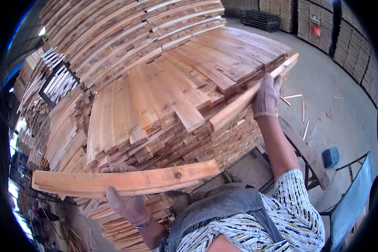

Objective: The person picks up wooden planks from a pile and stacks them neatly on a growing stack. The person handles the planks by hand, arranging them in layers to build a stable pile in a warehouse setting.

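Observation:
My gloved left hand [126, 206] is closed around a long wooden board [155, 178] with a dark knot near its right end, thumb below and fingers over the far side. This board lies crosswise in front of me, apart from the stack. With my gloved right hand [267, 94] I grip a second wooden board [235, 110], tilted on its edge along the near right side of the big board stack [143, 90]. Its far end reaches past the stack's corner. On top of the stack, boards lie side by side with uneven ends, one jutting toward me.
A taller wall of stacked boards [134, 33] rises behind. Below my left hand is a lower pile of boards [130, 229]. To the right stand a blue block-shaped object [330, 157], a wooden beam [308, 157] and a tilted panel [353, 206]. Thin offcuts [303, 111] litter the floor.

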